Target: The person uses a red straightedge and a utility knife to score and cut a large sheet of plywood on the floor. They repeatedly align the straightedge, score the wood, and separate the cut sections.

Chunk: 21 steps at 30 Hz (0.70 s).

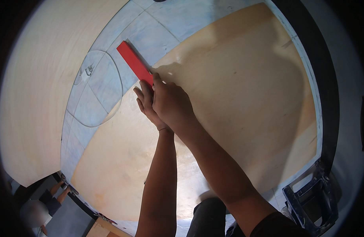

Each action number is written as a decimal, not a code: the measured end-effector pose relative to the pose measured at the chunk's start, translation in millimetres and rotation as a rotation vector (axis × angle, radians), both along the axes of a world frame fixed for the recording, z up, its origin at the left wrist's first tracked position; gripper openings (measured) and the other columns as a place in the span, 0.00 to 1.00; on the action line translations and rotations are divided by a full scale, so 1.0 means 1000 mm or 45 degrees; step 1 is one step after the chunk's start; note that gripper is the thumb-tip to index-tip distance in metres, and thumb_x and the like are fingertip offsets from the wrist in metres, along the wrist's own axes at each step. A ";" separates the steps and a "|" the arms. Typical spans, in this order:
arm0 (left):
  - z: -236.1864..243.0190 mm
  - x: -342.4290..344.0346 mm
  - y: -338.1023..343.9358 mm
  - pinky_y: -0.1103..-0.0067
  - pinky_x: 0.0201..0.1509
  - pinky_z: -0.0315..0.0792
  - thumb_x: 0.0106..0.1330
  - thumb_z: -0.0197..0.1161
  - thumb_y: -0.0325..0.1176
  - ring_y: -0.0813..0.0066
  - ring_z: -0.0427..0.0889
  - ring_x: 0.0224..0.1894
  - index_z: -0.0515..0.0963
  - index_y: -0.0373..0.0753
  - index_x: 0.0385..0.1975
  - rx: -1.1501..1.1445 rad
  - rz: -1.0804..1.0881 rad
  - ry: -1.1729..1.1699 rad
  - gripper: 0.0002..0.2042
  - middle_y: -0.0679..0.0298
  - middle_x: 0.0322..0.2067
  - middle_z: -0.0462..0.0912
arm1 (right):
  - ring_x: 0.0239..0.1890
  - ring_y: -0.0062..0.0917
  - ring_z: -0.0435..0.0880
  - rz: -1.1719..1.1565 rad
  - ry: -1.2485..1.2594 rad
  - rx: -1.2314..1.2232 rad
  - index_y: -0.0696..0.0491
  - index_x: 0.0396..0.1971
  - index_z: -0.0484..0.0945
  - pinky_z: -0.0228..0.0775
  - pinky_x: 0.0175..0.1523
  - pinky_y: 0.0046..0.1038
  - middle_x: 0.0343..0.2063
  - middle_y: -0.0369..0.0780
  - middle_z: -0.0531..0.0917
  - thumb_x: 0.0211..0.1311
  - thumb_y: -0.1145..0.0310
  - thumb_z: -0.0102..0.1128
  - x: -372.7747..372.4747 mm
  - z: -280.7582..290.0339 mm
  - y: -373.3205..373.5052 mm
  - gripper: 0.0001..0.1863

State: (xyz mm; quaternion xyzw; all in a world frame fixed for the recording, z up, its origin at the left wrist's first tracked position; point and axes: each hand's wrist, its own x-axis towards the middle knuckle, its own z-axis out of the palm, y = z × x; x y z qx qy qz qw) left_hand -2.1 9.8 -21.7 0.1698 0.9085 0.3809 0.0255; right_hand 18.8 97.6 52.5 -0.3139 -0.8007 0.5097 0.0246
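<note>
A long red rectangular bar (135, 63) slants up and to the left from my hands, its far end over the tiles. My right hand (173, 100) is wrapped round its near end, with one finger pointing forward along the bar's side. Close against it, my left hand (147, 103) grips the same end from the left, its fingers partly bent. The hands overlap, so the bar's near end is hidden. Below them spreads a large pale wooden sheet (245, 102).
Bluish floor tiles (146, 33) border the sheet. A looped thin cable (121, 85) lies on the left, beside a tall pale wooden panel (44, 79). A dark blue plastic stool (310, 201) stands lower right. Another person (51, 201) is at lower left. A black band (322, 79) edges the right.
</note>
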 end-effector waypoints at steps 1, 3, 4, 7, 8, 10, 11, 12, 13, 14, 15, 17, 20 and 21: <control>0.001 -0.001 0.001 0.64 0.86 0.41 0.86 0.48 0.47 0.63 0.49 0.86 0.65 0.45 0.79 -0.070 -0.003 0.008 0.27 0.71 0.81 0.64 | 0.35 0.45 0.93 -0.020 -0.005 0.052 0.61 0.55 0.76 0.88 0.41 0.41 0.33 0.51 0.90 0.75 0.60 0.58 -0.002 0.004 -0.001 0.20; -0.003 -0.003 -0.001 0.64 0.85 0.42 0.86 0.48 0.47 0.63 0.49 0.86 0.65 0.47 0.79 -0.371 0.006 0.069 0.26 0.72 0.81 0.64 | 0.35 0.44 0.93 -0.059 -0.016 0.155 0.61 0.53 0.77 0.88 0.40 0.40 0.31 0.50 0.90 0.74 0.60 0.59 -0.003 0.011 -0.006 0.19; -0.006 -0.004 -0.002 0.64 0.85 0.43 0.86 0.49 0.47 0.63 0.49 0.86 0.65 0.47 0.79 -0.349 0.014 0.076 0.26 0.72 0.81 0.64 | 0.35 0.45 0.93 -0.039 -0.036 0.136 0.61 0.56 0.75 0.87 0.40 0.41 0.31 0.50 0.90 0.75 0.60 0.58 -0.003 0.013 -0.007 0.21; -0.013 -0.003 -0.001 0.64 0.85 0.43 0.86 0.49 0.48 0.63 0.49 0.86 0.66 0.48 0.79 -0.272 0.029 0.091 0.26 0.72 0.81 0.64 | 0.34 0.43 0.93 -0.030 -0.068 0.147 0.60 0.59 0.74 0.87 0.41 0.42 0.30 0.49 0.89 0.77 0.60 0.57 0.002 0.014 -0.006 0.22; -0.015 -0.002 0.000 0.64 0.85 0.43 0.86 0.49 0.48 0.63 0.49 0.86 0.66 0.48 0.79 -0.245 0.033 0.095 0.26 0.72 0.81 0.64 | 0.34 0.41 0.93 -0.057 -0.055 0.191 0.60 0.55 0.76 0.88 0.40 0.40 0.30 0.48 0.90 0.75 0.58 0.59 0.003 0.012 -0.007 0.20; -0.022 -0.003 -0.007 0.64 0.85 0.44 0.85 0.49 0.49 0.63 0.49 0.86 0.66 0.48 0.79 -0.210 0.025 0.140 0.27 0.73 0.81 0.64 | 0.33 0.38 0.94 -0.047 -0.053 0.200 0.59 0.50 0.77 0.89 0.39 0.37 0.30 0.47 0.90 0.74 0.56 0.61 0.003 0.013 -0.008 0.19; -0.025 -0.003 -0.011 0.64 0.85 0.44 0.85 0.49 0.50 0.63 0.49 0.86 0.65 0.48 0.79 -0.194 0.007 0.175 0.27 0.73 0.80 0.64 | 0.33 0.37 0.94 -0.015 -0.071 0.173 0.58 0.50 0.77 0.89 0.39 0.37 0.30 0.47 0.90 0.74 0.56 0.61 0.005 0.014 -0.006 0.19; -0.024 -0.002 -0.012 0.64 0.85 0.44 0.85 0.48 0.50 0.63 0.50 0.86 0.65 0.48 0.79 -0.178 -0.014 0.206 0.27 0.73 0.80 0.64 | 0.32 0.37 0.94 0.014 -0.094 0.146 0.58 0.50 0.77 0.89 0.38 0.37 0.29 0.46 0.90 0.74 0.55 0.61 0.008 0.014 -0.004 0.20; -0.024 -0.003 -0.012 0.64 0.85 0.44 0.85 0.49 0.50 0.63 0.50 0.85 0.65 0.48 0.80 -0.144 0.012 0.165 0.28 0.72 0.80 0.65 | 0.32 0.37 0.94 0.018 -0.113 0.157 0.58 0.50 0.77 0.88 0.38 0.36 0.29 0.46 0.90 0.74 0.55 0.61 0.010 0.013 -0.005 0.19; -0.024 -0.003 -0.010 0.64 0.84 0.44 0.85 0.49 0.51 0.63 0.50 0.85 0.65 0.48 0.80 -0.110 0.039 0.125 0.28 0.72 0.80 0.65 | 0.31 0.36 0.94 0.023 -0.131 0.169 0.58 0.50 0.77 0.88 0.38 0.36 0.29 0.46 0.90 0.75 0.55 0.61 0.012 0.012 -0.005 0.19; -0.021 -0.003 -0.007 0.65 0.84 0.44 0.85 0.49 0.51 0.63 0.51 0.85 0.64 0.48 0.80 -0.076 0.065 0.083 0.28 0.71 0.80 0.66 | 0.31 0.36 0.94 0.027 -0.152 0.180 0.57 0.50 0.77 0.88 0.37 0.36 0.29 0.46 0.90 0.75 0.55 0.61 0.014 0.012 -0.005 0.19; -0.014 -0.002 -0.004 0.64 0.84 0.44 0.84 0.49 0.50 0.61 0.51 0.85 0.63 0.47 0.81 -0.128 0.064 0.117 0.29 0.67 0.79 0.67 | 0.32 0.42 0.93 0.071 -0.195 0.095 0.58 0.59 0.75 0.87 0.38 0.41 0.28 0.48 0.89 0.77 0.53 0.58 0.018 0.012 -0.002 0.25; -0.009 -0.001 -0.001 0.62 0.84 0.44 0.83 0.48 0.49 0.55 0.51 0.85 0.63 0.46 0.81 -0.128 0.016 0.142 0.30 0.62 0.78 0.68 | 0.32 0.46 0.92 0.101 -0.201 0.069 0.58 0.65 0.73 0.86 0.38 0.43 0.26 0.50 0.88 0.77 0.53 0.58 0.028 0.012 0.000 0.28; -0.004 0.000 0.000 0.61 0.84 0.43 0.83 0.47 0.49 0.53 0.51 0.85 0.63 0.46 0.81 -0.118 -0.007 0.143 0.30 0.60 0.78 0.69 | 0.32 0.46 0.92 0.105 -0.196 0.075 0.58 0.66 0.72 0.86 0.38 0.43 0.26 0.50 0.88 0.77 0.53 0.59 0.033 0.013 -0.001 0.28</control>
